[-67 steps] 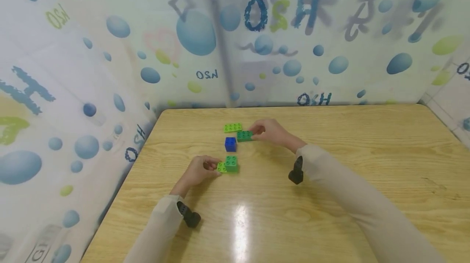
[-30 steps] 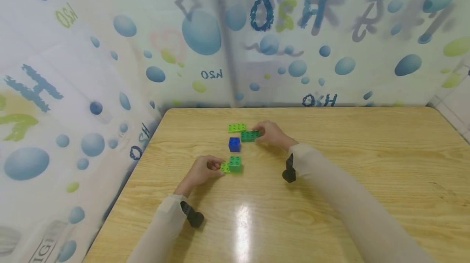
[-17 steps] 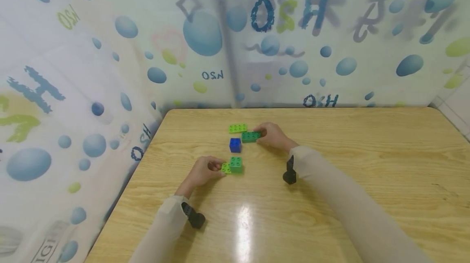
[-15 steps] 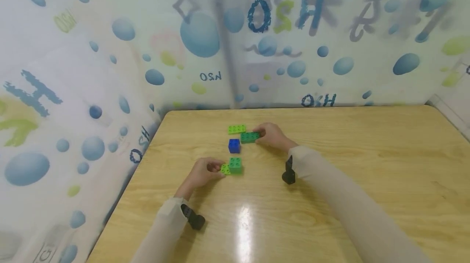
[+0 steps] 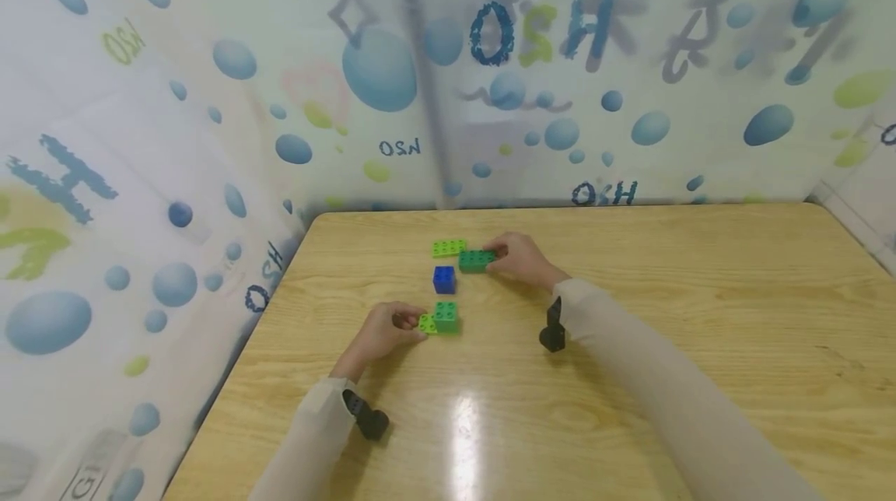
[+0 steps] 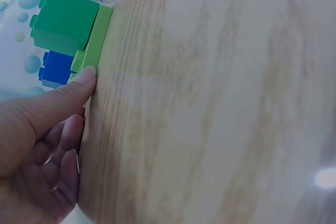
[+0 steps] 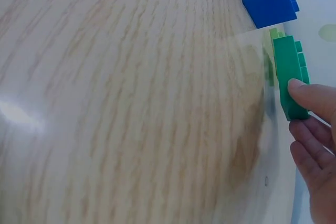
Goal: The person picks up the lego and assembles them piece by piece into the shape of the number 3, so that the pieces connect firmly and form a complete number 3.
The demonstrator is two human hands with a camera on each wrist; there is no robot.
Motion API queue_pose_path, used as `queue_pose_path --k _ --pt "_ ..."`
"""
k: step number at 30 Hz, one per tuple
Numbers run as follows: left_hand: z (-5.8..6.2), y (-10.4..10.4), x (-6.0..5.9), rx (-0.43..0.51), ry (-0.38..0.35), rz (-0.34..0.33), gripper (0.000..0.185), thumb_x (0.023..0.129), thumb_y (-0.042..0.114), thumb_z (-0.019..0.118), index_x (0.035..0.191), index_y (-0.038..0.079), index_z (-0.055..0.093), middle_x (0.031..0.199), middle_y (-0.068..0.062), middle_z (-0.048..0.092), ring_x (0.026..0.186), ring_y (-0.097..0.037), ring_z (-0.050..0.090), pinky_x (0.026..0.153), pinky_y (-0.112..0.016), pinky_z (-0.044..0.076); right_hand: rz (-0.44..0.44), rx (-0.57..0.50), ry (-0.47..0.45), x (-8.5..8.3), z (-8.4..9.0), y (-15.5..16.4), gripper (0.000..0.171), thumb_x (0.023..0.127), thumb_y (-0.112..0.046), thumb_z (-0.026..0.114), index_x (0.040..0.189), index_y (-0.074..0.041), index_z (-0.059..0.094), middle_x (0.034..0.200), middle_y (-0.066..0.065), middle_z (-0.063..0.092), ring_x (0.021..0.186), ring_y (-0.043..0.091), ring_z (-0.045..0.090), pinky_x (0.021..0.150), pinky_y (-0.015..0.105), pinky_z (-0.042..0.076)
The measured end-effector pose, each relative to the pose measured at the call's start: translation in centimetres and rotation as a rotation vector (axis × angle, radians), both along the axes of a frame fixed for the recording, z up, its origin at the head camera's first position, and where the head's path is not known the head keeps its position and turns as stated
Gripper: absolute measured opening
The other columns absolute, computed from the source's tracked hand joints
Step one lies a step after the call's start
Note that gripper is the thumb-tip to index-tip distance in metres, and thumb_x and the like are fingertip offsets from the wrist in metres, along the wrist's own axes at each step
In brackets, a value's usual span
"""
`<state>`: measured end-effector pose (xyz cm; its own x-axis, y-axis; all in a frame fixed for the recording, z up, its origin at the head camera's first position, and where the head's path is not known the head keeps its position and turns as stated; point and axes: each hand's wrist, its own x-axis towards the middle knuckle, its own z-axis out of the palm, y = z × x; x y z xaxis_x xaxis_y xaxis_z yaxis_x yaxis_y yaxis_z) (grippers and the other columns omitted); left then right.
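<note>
Near the far edge of a wooden bench [image 5: 630,376], five toy bricks are clustered; wide bare wood is left toward the near and right sides; a lime plate [image 5: 425,323] under a green square brick [image 5: 446,315] is pinched by the left hand [image 5: 381,330]; a dark green brick [image 5: 476,260] beside a blue cube [image 5: 443,278] is gripped by the right hand [image 5: 521,260]; bubble-printed sheeting [image 5: 175,135] is hung behind.

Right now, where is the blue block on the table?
In the head view, the blue block stands alone mid-table, between the dark green brick at the right hand and the green block nearer the person.
</note>
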<state>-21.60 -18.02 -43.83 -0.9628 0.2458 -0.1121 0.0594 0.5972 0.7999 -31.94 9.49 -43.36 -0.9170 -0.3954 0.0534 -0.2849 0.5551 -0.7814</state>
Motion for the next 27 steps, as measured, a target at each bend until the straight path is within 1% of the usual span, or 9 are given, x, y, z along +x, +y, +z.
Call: queue_pose_path --k 5,9,14,19,27 --pt "0.1 0.1 0.0 -0.004 -0.013 0.019 0.033 0.072 0.003 0.076 0.104 0.003 0.067 0.088 -0.004 0.061 0.081 -0.016 0.056 0.071 -0.026 0.048 -0.017 -0.011 -0.012 0.4 0.5 0.2 0.037 0.08 -0.012 0.071 0.114 -0.001 0.062 0.108 0.013 0.059 0.095 0.024 0.057 0.081 0.035 0.047" --pt "0.1 0.1 0.1 -0.004 -0.008 0.012 0.032 0.072 0.003 0.076 0.103 0.003 0.067 0.087 -0.003 0.061 0.08 -0.016 0.055 0.07 -0.026 0.047 -0.015 -0.033 -0.011 0.9 1.1 0.5 0.039 0.08 -0.013 0.071 0.116 0.0 0.061 0.11 0.013 0.06 0.096 0.024 0.057 0.081 0.037 0.048" --pt "0.3 0.0 0.1 -0.001 -0.004 -0.003 0.032 0.073 0.004 0.076 0.104 0.003 0.067 0.087 -0.003 0.06 0.08 -0.016 0.055 0.07 -0.026 0.047 -0.003 -0.036 0.028 1.2 1.8 0.6 0.039 0.08 -0.014 0.071 0.116 0.0 0.061 0.11 0.013 0.06 0.096 0.025 0.057 0.081 0.038 0.048" --pt "0.3 -0.1 0.0 0.004 -0.008 -0.011 0.033 0.073 0.004 0.075 0.105 0.002 0.066 0.089 -0.004 0.06 0.081 -0.017 0.055 0.07 -0.025 0.047 0.003 -0.034 0.046 1.5 2.2 0.5 0.039 0.08 -0.016 0.071 0.115 -0.002 0.062 0.11 0.012 0.06 0.096 0.024 0.058 0.082 0.037 0.048" --pt "0.4 0.1 0.0 0.0 -0.022 0.003 0.032 0.073 0.003 0.075 0.104 0.002 0.067 0.089 -0.004 0.06 0.08 -0.016 0.055 0.07 -0.025 0.047 0.033 -0.044 0.082 2.3 3.1 0.1 0.037 0.079 -0.017 0.073 0.112 -0.002 0.064 0.107 0.012 0.064 0.094 0.024 0.06 0.083 0.037 0.047"
